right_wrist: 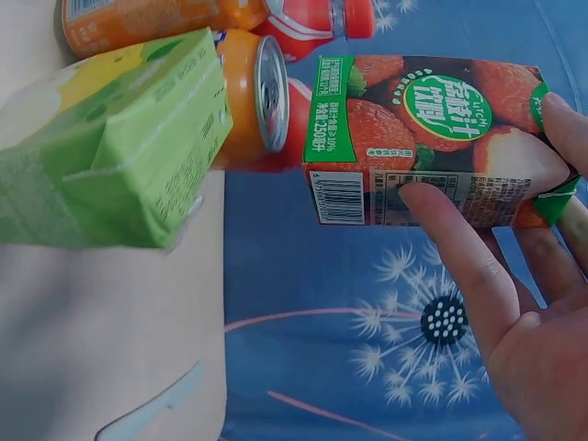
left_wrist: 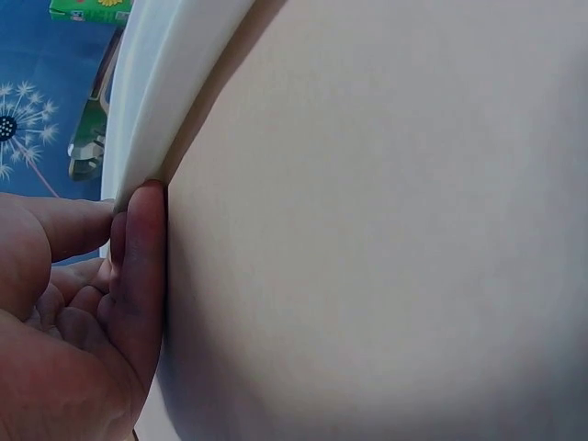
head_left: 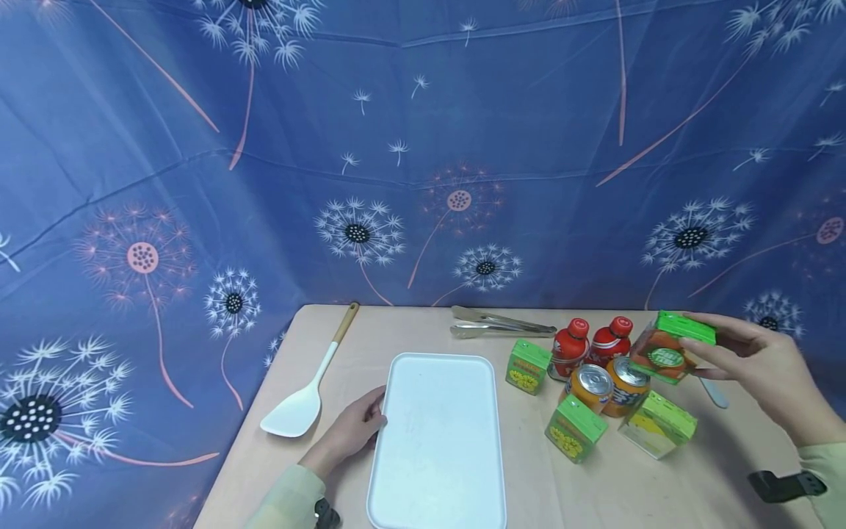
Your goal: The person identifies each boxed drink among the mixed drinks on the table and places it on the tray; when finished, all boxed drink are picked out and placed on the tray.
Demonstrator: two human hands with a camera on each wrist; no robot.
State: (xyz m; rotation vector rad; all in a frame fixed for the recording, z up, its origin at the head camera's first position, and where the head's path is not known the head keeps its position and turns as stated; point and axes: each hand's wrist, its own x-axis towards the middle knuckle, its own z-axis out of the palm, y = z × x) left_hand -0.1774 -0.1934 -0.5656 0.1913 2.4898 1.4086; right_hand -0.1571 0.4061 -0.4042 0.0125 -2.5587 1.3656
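Note:
A lychee juice carton (right_wrist: 441, 138) with a green top is held up by my right hand (head_left: 760, 353), between the thumb and fingers, above the table's right side. Below and beside it stand two orange drink cans (head_left: 593, 386), two red bottles (head_left: 570, 349) and a yellow-green carton (head_left: 657, 425). At the middle of the table lies a white rectangular tray (head_left: 436, 441). My left hand (head_left: 353, 426) pinches its left edge; in the left wrist view the fingers (left_wrist: 145, 266) meet the tray's rim, with the thumb on the other side.
Two small green juice cartons (head_left: 575, 430) stand between tray and cans. Metal tongs (head_left: 502, 323) lie at the back edge. A white spatula (head_left: 297, 408) with a wooden handle lies left. A pale blue utensil end (head_left: 715, 393) shows at right. A blue dandelion cloth (head_left: 423, 147) hangs behind.

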